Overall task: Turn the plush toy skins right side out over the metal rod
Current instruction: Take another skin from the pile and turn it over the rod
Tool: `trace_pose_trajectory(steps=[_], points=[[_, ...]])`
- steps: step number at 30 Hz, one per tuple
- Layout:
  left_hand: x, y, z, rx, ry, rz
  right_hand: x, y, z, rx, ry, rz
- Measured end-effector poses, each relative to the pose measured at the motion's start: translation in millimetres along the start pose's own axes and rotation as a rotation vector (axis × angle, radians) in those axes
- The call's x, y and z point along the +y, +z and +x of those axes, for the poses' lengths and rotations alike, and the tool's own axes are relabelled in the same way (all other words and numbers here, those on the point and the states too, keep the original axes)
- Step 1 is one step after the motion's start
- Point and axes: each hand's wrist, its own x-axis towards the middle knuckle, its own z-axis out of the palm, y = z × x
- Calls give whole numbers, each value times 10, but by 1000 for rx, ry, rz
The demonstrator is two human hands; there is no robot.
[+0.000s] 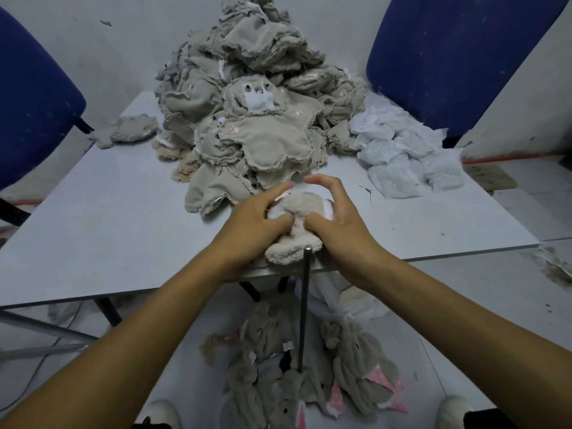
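A cream fuzzy plush toy skin (297,230) lies at the table's near edge, held between both hands. My left hand (257,224) grips its left side, thumb pressed into the middle. My right hand (334,218) grips its right side, its fingers curled over the top. A thin metal rod (305,305) stands upright from the floor, its tip just below the skin's lower end. A tall heap of inside-out beige skins (253,113) fills the back of the table. Turned skins with pink ears (309,366) lie on the floor around the rod.
The grey table (108,218) carries a pile of white fabric pieces (402,156) at the right and one stray beige skin (130,131) at the left. Blue chairs (448,57) stand at both back corners. My shoes show at the bottom edge.
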Motion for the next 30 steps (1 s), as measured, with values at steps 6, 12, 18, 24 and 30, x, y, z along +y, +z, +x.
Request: trace_pose_trajectory(steps=[6,12,18,24,30], points=[[70,165,-2,282,16,25,-34,108,21,-36,-43,14],[171,-20,96,-174,-100,-781,-173,-35,156,-44,-30,187],[255,80,86,264,3,-462,-234,18,121,-73,-174,61],[300,-11,51,-182,-89,-745,-305,-79,175,-80,-38,287],[247,93,-4,400,158,6,-317,-49,156,-154,-151,52]])
